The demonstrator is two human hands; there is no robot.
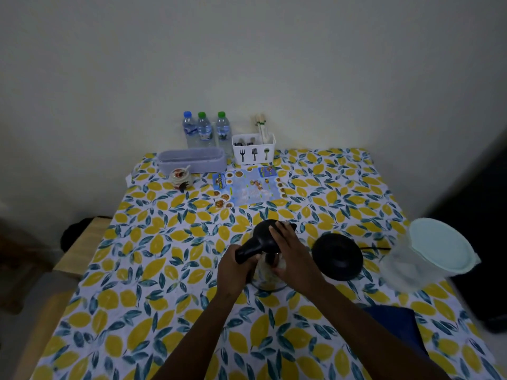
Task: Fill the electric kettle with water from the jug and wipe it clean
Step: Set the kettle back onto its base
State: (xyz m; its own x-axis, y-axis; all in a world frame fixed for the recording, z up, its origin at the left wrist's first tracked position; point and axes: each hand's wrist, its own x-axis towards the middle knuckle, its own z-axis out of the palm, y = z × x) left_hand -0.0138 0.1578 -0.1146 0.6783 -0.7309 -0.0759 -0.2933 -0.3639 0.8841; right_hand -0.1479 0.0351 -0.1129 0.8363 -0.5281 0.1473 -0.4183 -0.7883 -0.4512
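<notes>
The electric kettle, glass-bodied with a black lid and black handle, stands on the lemon-print tablecloth in the middle of the table. My left hand is closed round the kettle's handle. My right hand lies against the lid and right side of the kettle, with something pale under its fingers that I cannot make out. The kettle's black round base sits just to the right, apart from the kettle. A clear jug with a pale green lid stands at the right edge.
Against the far wall stand three water bottles, a white cutlery caddy, a lilac oblong box, a small jar and a printed leaflet. A dark blue cloth lies near right. A wooden bench stands left of the table.
</notes>
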